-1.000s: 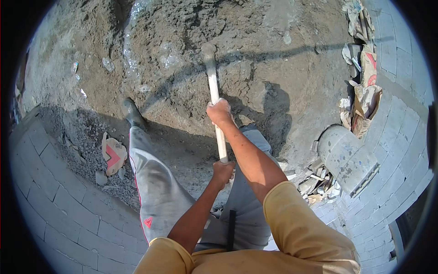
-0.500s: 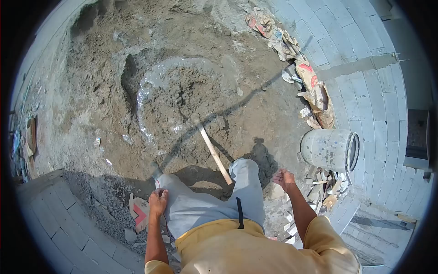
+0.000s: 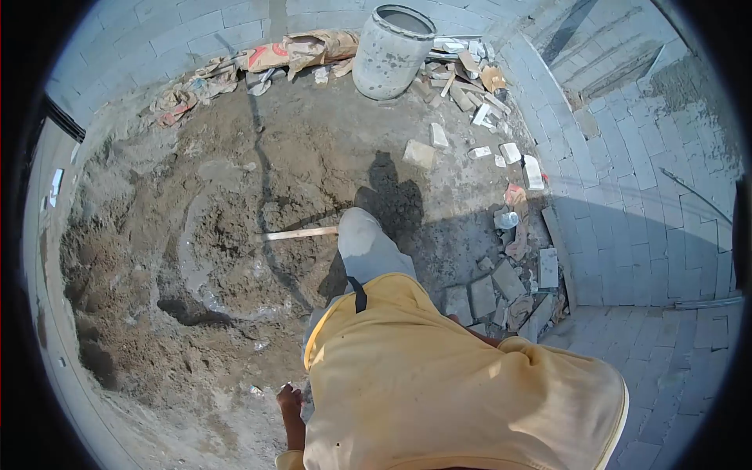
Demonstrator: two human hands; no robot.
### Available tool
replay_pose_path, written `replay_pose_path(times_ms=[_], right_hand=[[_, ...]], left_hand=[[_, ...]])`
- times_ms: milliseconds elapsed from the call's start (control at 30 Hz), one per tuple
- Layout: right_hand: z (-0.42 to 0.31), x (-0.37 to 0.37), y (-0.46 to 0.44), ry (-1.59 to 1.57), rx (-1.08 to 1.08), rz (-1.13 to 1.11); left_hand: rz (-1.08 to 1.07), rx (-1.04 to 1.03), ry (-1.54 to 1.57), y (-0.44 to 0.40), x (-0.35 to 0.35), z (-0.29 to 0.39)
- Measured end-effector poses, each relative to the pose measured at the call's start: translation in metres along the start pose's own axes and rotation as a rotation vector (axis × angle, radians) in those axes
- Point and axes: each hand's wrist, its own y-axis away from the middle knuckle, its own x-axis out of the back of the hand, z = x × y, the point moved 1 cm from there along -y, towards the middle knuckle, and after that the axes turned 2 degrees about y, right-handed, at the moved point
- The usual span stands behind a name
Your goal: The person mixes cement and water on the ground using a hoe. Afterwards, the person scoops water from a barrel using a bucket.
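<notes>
My left hand (image 3: 290,398) hangs low beside my body, its fingers curled in, and I see nothing held in it. Only a bit of my right forearm (image 3: 483,338) shows past my shirt; the fingers of that hand are mostly hidden by my torso. In front of my knee lies a pale wooden handle (image 3: 301,233), its far end in the wet mortar (image 3: 235,211), where the tool's head cannot be made out. Neither hand touches the handle.
A spattered grey barrel (image 3: 392,59) stands by the far block wall (image 3: 180,27). Torn paper sacks (image 3: 313,51) lie along that wall. Broken blocks (image 3: 482,296) and scraps pile up on the right, below another block wall (image 3: 611,180).
My view and body have swung to the right, so the barrel and rubble sit nearer the middle. My right hand has gone behind my torso from view. The wooden handle stays in the mortar.
</notes>
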Motion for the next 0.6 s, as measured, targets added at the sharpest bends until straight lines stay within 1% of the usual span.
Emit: replay_pose_path(times_ms=[33, 67, 100, 167, 200, 300, 467, 533, 600], right_hand=[[0.014, -0.022, 0.015, -0.22, -0.069, -0.068], [0.026, -0.028, 0.025, -0.385, -0.13, -0.113], [0.034, -0.028, 0.029, -0.474, -0.158, -0.143], [0.041, -0.032, 0.025, -0.565, -0.175, -0.183], [0.042, -0.035, 0.021, -0.592, -0.166, -0.194], [0.047, -0.034, -0.003, -0.659, -0.101, -0.207], [0.045, -0.034, -0.042, -0.763, 0.059, -0.204], [0.057, -0.038, -0.055, -0.817, 0.076, -0.209], [0.079, -0.04, -0.057, -0.854, 0.067, -0.216]], left_hand=[[-0.063, -0.186, 0.007, 0.001, -0.007, 0.003], [-0.13, -0.377, 0.024, 0.0, -0.023, 0.01], [-0.129, -0.393, 0.021, 0.007, -0.047, 0.025], [-0.06, -0.123, 0.276, 0.037, -0.099, 0.059], [-0.091, -0.14, 0.188, 0.044, -0.119, 0.069], [-0.188, -0.294, -0.252, 0.054, -0.179, 0.082], [-0.217, -0.325, -0.94, 0.052, -0.239, 0.075], [-0.22, -0.335, -1.174, 0.046, -0.254, 0.077], [-0.237, -0.395, -1.384, 0.04, -0.276, 0.088]])
